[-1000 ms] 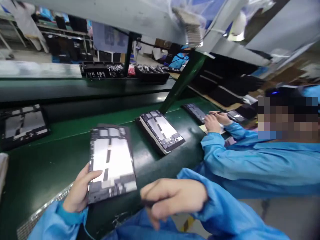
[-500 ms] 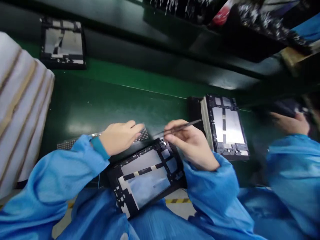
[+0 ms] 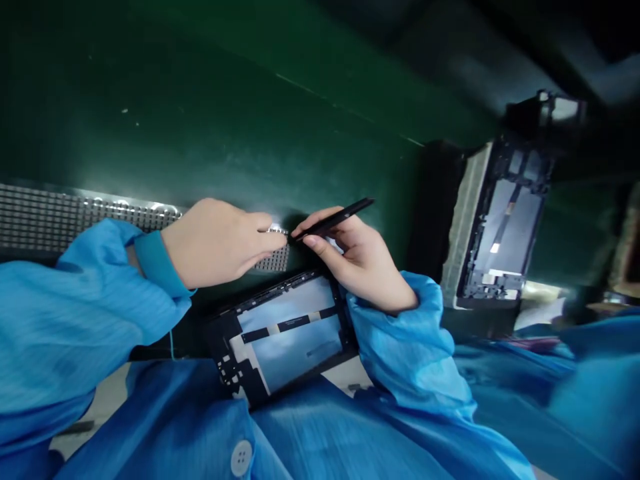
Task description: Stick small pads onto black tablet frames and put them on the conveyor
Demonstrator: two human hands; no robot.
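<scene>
My left hand (image 3: 220, 240) is closed over the right end of a long strip covered in small dark squares (image 3: 125, 212), pressing and gripping it on the green table. In my right hand (image 3: 357, 257) is a pair of black tweezers (image 3: 340, 217), held like a pen. Their tips point at the strip's right end, close to my left fingertips; whether they touch a square I cannot tell. Below both hands a tablet-like panel (image 3: 295, 350) with a black frame and silvery inside lies tilted at the table's front edge, against my blue coat. My right hand covers its upper right corner.
A stack of similar panels (image 3: 505, 227) with a pale layer at its side stands to the right on the green table (image 3: 225, 133). At the far right, a person's blue sleeve (image 3: 595, 380) is blurred. A dark ledge runs along the upper right.
The view has tilted down and closer. My right hand has brought the tweezers left to the strip's end, beside my left fingers. The panel stays by my lap.
</scene>
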